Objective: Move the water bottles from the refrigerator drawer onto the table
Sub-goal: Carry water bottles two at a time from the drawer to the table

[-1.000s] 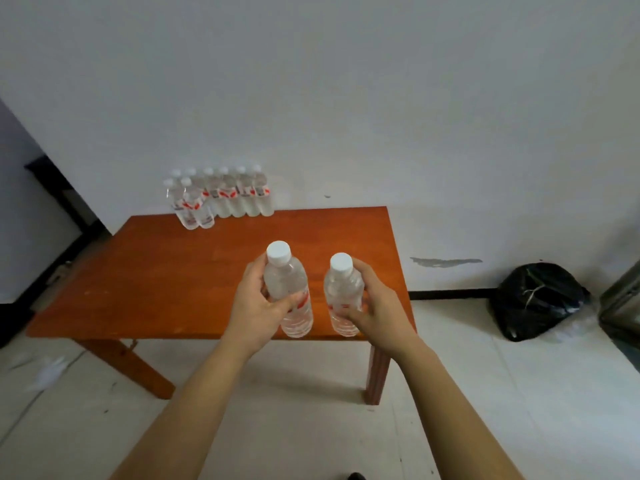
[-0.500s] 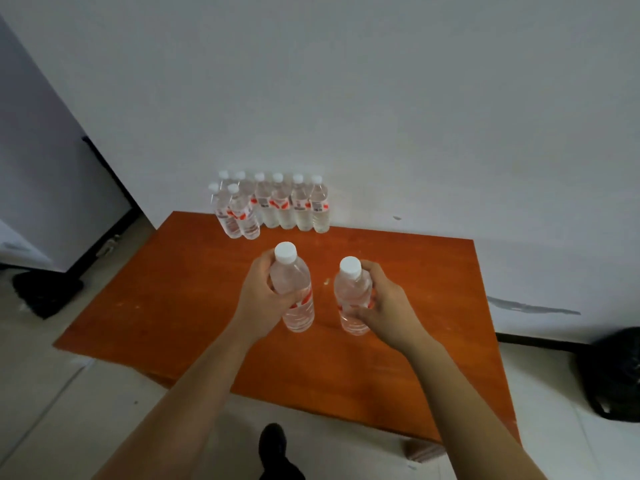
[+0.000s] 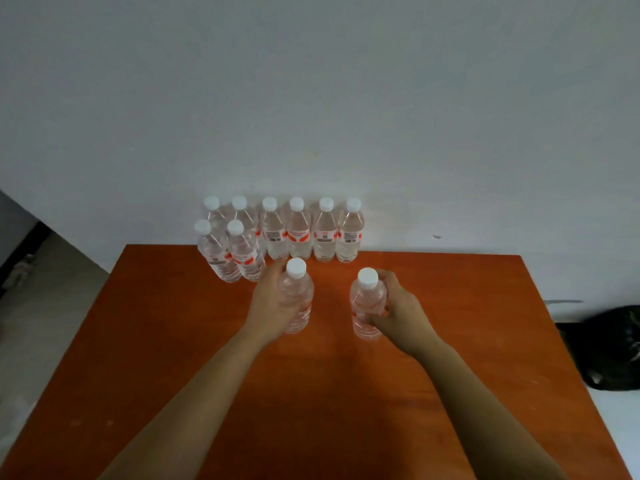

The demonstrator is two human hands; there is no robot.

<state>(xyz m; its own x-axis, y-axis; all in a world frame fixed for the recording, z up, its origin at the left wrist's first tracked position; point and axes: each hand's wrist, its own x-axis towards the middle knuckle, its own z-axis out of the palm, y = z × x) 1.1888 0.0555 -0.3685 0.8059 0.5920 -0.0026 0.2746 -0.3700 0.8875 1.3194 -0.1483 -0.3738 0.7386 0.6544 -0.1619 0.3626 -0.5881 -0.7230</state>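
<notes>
Bottles [image 3: 296, 284] came forward over the desk [image 3: 166, 341], left hand [image 3: 272, 306] and right hand [image 3: 400, 315] each gripping one; set-down beside the row [image 3: 298, 233] looks next.

Both bare arms reach forward, side by side. The left arm [image 3: 194, 393] comes in from the lower left and the right arm [image 3: 485, 393] from the lower right. The left hand [image 3: 272, 303] curls its fingers round the left bottle [image 3: 298, 289] from the left side. The right hand [image 3: 403, 315] curls round the right bottle [image 3: 365, 299] from the right side. The two hands are apart.
</notes>
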